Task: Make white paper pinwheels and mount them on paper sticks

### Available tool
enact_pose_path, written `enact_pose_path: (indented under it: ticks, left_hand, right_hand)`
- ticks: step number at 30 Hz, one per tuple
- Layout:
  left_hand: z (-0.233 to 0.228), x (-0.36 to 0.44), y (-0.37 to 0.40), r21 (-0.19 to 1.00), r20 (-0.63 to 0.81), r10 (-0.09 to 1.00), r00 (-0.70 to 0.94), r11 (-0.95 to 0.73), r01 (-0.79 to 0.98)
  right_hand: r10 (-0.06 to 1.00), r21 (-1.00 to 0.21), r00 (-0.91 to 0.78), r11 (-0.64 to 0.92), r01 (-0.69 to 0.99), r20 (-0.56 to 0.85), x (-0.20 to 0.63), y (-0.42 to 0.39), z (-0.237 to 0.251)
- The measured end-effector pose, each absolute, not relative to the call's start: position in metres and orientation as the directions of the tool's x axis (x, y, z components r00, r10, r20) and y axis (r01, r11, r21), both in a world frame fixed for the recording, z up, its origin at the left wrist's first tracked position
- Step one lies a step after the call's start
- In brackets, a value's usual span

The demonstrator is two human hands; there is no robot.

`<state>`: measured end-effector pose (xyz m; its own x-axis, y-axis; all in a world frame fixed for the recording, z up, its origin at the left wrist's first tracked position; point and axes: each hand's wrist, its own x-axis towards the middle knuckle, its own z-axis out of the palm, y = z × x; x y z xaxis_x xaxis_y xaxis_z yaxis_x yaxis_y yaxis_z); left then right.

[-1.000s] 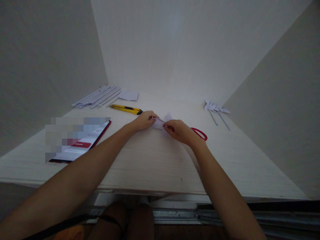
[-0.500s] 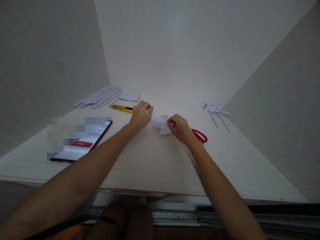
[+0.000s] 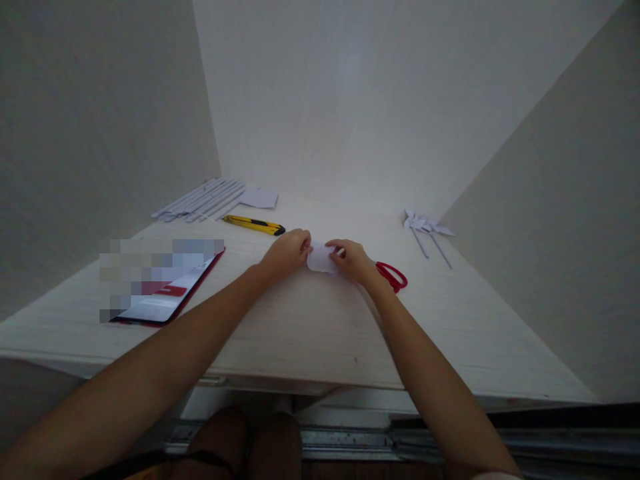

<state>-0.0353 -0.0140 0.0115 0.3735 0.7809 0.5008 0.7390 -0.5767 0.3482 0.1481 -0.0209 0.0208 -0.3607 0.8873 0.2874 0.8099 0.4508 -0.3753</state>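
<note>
A small piece of white paper (image 3: 321, 257) is held between my two hands above the middle of the table. My left hand (image 3: 293, 252) grips its left edge, fingers closed. On the other side, the thumb and fingers of my right hand (image 3: 351, 259) pinch the paper's right edge. Red-handled scissors (image 3: 393, 275) lie just beyond my right wrist, their blades mostly hidden by it. Close to my left hand rests a yellow utility knife (image 3: 254, 225) with a black slider.
White paper sticks (image 3: 203, 200) are piled at the back left beside flat paper squares (image 3: 259, 197). A phone (image 3: 165, 293) in a red case lies at the left. Paper pinwheels (image 3: 425, 223) on thin sticks lie at the right. Walls (image 3: 320, 100) enclose the table (image 3: 300, 333).
My left hand has moved down to the paper and taken its left edge. The paper, earlier showing pointed flaps, now looks like a flatter, rounded piece between both hands.
</note>
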Motion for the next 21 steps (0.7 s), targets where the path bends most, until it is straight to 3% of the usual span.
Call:
enact_pose_path:
  ticks: [6,15,18,21]
  left_hand:
    - [0.013,-0.045,-0.004,0.441,0.427,0.677,0.599,-0.735,0.516]
    - [0.023,-0.056,0.001,0.439,0.283,0.607,0.742,-0.770,0.462]
    - [0.026,-0.051,-0.007,0.341,0.262,0.653,0.711,-0.752,0.565]
    - [0.029,-0.045,-0.019,0.190,0.295,0.628,0.720,-0.777,0.600]
  right_hand:
    - [0.908,-0.286,-0.336,0.401,0.871,0.250,0.146,-0.029,0.027]
    - [0.906,-0.217,-0.368,0.409,0.886,0.208,0.141,-0.034,0.031]
    - [0.901,-0.211,-0.381,0.422,0.882,0.208,0.141,-0.035,0.032]
    - [0.897,-0.215,-0.387,0.430,0.877,0.214,0.141,-0.036,0.032]
